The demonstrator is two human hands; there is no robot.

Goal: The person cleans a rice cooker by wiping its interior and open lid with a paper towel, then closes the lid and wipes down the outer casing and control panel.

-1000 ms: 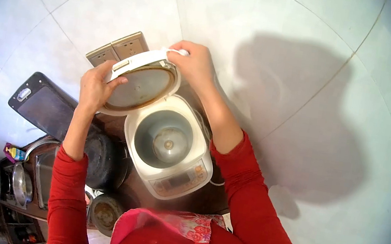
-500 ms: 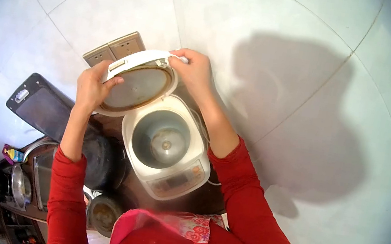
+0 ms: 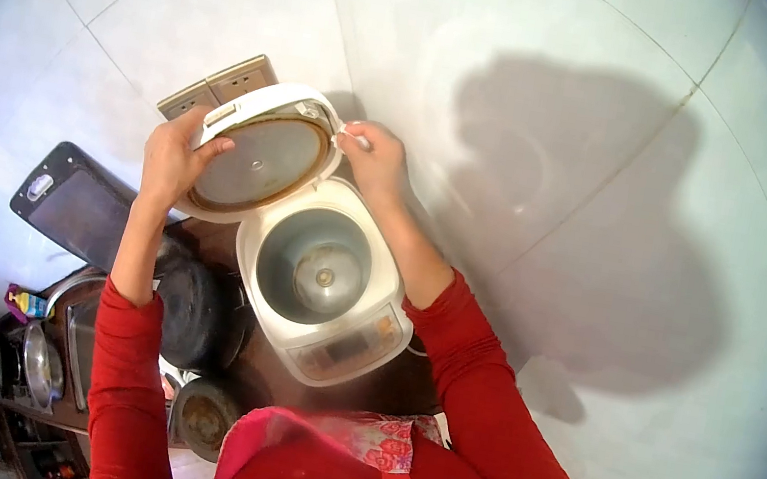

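A white rice cooker (image 3: 384, 269) stands with its lid (image 3: 261, 162) raised and no inner pot in it; the grey well (image 3: 285, 269) shows a round heating plate at the bottom. My left hand (image 3: 175, 161) is closed on the lid's left edge, its thumb on the inner side, which has a brownish stained rim. At the lid's right edge, my right hand (image 3: 374, 159) pinches a small white item (image 3: 356, 139). Its kind is mostly hidden by the fingers, and it appears to touch the lid's edge.
Wall sockets (image 3: 228, 83) sit behind the lid. On the left are a dark cutting board (image 3: 81, 204), a black pan (image 3: 189, 315), a small dark pot (image 3: 206, 416) and a metal bowl (image 3: 39, 365). A tiled wall (image 3: 539, 263) rises close on the right.
My right hand has shifted slightly down along the lid's right edge with the small white item. The lid is tipped a little further back, and my left hand keeps its hold.
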